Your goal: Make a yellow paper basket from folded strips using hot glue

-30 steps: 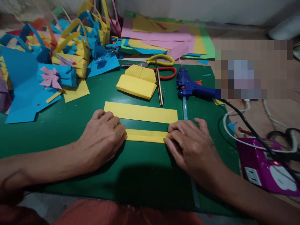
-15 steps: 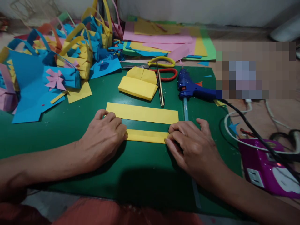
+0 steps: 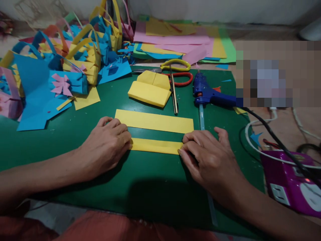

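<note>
A narrow yellow paper strip [image 3: 155, 146] with a lengthwise crease lies before me on the green board [image 3: 100, 180]. My left hand [image 3: 107, 142] has its fingers closed at the strip's left end. Pinching the right end is my right hand [image 3: 207, 152], its little finger lifted. Both ends of the strip are hidden under the fingers. Just beyond lies a second, flat yellow paper strip [image 3: 154, 120]. Farther back sits a folded yellow paper piece [image 3: 149, 88], beside a metallic pen-like stick [image 3: 174, 95].
Scissors [image 3: 175, 65] with yellow and red handles and a blue glue gun [image 3: 203, 90] lie behind. Paper baskets [image 3: 82, 67] crowd the left, with stacked coloured sheets [image 3: 173, 36] at the back. On the right are a purple power strip [image 3: 288, 180] and a black cord [image 3: 271, 129].
My left hand has slid a little left along the creased strip, baring more of it. My right hand keeps its pinch. The whole view has shifted slightly.
</note>
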Demonstrator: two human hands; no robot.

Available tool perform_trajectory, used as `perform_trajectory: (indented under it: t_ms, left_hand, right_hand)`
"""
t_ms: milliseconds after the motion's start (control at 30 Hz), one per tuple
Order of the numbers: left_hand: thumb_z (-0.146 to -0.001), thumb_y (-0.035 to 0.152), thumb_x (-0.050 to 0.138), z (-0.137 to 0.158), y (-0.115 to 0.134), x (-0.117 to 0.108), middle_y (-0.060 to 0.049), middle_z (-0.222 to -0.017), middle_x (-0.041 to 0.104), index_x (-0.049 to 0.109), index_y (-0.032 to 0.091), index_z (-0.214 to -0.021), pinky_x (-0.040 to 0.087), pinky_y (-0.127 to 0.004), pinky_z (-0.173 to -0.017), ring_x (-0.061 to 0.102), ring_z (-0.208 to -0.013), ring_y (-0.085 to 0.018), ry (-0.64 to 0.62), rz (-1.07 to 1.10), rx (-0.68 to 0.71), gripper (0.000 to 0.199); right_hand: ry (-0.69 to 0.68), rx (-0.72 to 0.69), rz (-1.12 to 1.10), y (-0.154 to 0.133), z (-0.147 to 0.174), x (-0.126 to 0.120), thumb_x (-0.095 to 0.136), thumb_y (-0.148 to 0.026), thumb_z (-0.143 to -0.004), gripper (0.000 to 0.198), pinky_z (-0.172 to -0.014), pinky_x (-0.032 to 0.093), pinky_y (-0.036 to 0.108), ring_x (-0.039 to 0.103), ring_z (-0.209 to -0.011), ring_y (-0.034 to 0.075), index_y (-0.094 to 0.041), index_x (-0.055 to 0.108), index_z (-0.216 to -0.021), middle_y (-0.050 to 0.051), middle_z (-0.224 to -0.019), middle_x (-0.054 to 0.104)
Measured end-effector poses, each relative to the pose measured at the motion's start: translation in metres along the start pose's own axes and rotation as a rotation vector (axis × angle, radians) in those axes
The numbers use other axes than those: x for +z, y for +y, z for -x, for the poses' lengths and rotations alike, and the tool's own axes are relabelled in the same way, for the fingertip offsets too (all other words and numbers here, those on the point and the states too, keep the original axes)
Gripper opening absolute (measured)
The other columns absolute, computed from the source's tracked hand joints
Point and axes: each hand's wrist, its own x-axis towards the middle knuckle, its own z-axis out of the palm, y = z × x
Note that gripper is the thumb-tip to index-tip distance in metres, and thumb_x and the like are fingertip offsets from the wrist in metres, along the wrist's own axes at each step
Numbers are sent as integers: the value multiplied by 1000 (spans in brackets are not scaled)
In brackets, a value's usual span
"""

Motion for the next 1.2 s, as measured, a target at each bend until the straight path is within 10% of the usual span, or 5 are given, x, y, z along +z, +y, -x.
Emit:
perform_trajectory:
  t_ms: [567, 833, 1200]
  left_hand:
    - [-87, 22, 42, -2, 0, 5, -1, -66, 52, 50, 19, -67, 38, -42, -76, 48, -68, -20, 57, -130, 49, 22]
    - [-84, 16, 44, 2, 10, 1, -1, -78, 55, 39, 34, -128, 33, -55, -88, 51, -74, -23, 38, -271, 185, 48]
    - [-85, 23, 46, -1, 10, 3, -2, -75, 53, 37, 39, -132, 34, -56, -91, 51, -71, -21, 49, -357, 271, 51]
  right_hand:
    - [11, -31, 78, 0, 1, -1, 45, -16, -85, 22, -83, 31, 51, 56, -73, 21, -15, 57, -67, 6, -75, 62]
    - [69, -262, 306, -11, 4, -3, 39, -11, -88, 33, -89, 26, 53, 51, -84, 22, -22, 61, -110, 6, -76, 61]
    - [31, -374, 336, -14, 3, 0, 38, -13, -88, 35, -91, 27, 51, 49, -76, 20, -22, 61, -115, 3, -71, 58]
